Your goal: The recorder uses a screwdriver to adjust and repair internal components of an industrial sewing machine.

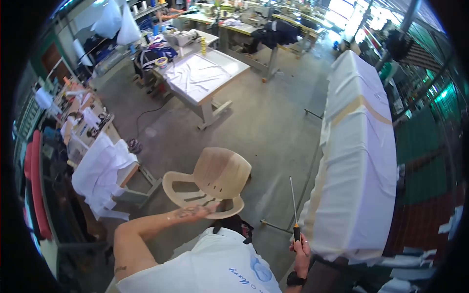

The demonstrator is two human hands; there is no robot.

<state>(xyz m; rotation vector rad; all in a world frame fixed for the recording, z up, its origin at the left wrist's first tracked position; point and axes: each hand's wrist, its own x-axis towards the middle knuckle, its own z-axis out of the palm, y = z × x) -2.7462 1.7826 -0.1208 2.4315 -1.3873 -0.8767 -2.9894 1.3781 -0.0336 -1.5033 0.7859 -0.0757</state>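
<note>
My left hand (210,209) grips a pale wooden chair (222,171) with a curved back and slotted openings at the lower edge of my view, low beside my body; part of the fingers is hidden behind it. My right hand (302,250), at lower right, is closed around the black and yellow handle of a long screwdriver (296,232), its thin metal shaft pointing upward beside a long white-covered item (356,180).
A sewing table with white fabric (195,73) stands ahead. At left is a machine bench draped with white cloth (102,171). More sewing tables (234,29) fill the background. Metal legs (276,227) jut from under the covered item across the concrete floor (273,132).
</note>
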